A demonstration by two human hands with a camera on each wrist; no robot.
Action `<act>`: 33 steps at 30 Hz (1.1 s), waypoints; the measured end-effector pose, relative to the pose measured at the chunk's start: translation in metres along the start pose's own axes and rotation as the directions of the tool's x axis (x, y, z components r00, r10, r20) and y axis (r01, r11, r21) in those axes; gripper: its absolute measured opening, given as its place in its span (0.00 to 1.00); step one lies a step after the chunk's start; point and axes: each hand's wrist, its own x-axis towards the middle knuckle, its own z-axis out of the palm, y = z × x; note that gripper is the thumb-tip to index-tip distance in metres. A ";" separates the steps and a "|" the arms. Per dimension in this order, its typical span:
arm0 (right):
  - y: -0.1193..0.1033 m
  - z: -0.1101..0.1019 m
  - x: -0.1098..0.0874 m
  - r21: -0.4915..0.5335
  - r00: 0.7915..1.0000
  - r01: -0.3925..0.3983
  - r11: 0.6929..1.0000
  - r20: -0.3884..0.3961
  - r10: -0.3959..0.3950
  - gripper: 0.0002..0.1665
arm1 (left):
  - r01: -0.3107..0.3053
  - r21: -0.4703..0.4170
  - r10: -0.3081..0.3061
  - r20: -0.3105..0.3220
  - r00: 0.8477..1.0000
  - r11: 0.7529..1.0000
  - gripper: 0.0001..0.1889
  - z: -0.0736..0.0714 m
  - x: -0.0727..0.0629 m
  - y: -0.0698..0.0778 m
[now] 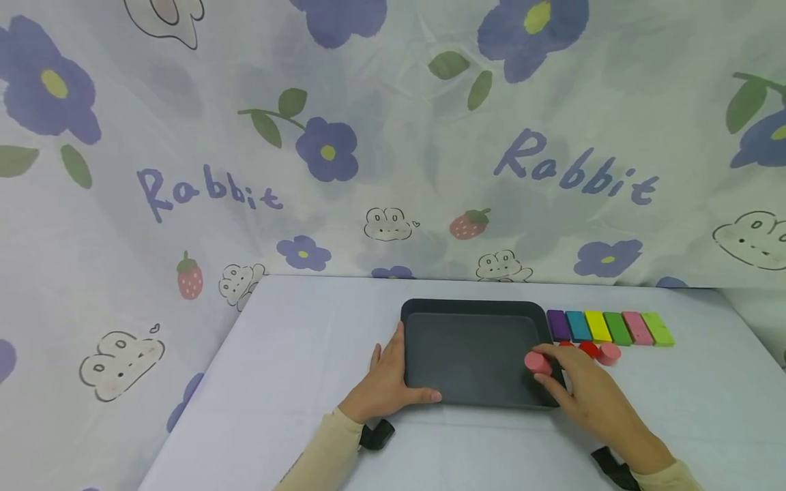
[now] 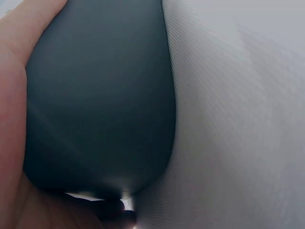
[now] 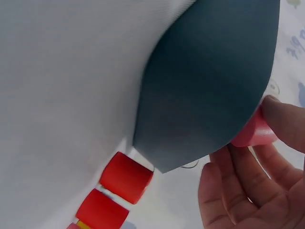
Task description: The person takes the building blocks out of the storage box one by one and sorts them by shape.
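Note:
A dark grey rectangular tray (image 1: pixel 473 354) lies on the white table. My left hand (image 1: pixel 388 378) rests against its near left corner, the fairly straight fingers along the left side and the thumb along the front edge. The left wrist view shows the tray's outer wall (image 2: pixel 100 95) against the palm. Over the tray's right part, my right hand (image 1: pixel 586 389) pinches a pink cylinder (image 1: pixel 537 363) between thumb and fingers. In the right wrist view, the tray wall partly hides this pink cylinder (image 3: pixel 257 131).
Right of the tray, a row of coloured rectangular blocks (image 1: pixel 598 327) runs from purple to light green. In front of them stand two red cylinders (image 3: pixel 126 177) and another pink cylinder (image 1: pixel 609 354), partly behind my right hand. A printed fabric backdrop (image 1: pixel 393 170) hangs behind the table.

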 end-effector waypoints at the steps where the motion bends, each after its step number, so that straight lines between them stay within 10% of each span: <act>1: 0.001 0.000 0.000 -0.005 1.000 0.009 1.000 -0.015 -0.009 0.28 | 0.000 0.000 0.000 0.001 1.000 1.000 0.73 0.000 0.000 0.000; 14: 0.024 -0.010 0.001 -0.044 0.985 0.085 0.995 -0.148 -0.090 0.33 | 0.020 0.005 -0.020 -0.007 1.000 1.000 0.73 0.001 0.007 0.004; 33: 0.048 -0.028 -0.002 -0.015 0.980 -0.074 0.997 -0.188 0.070 0.29 | 0.007 -0.007 -0.007 -0.019 1.000 1.000 0.73 0.001 0.006 0.005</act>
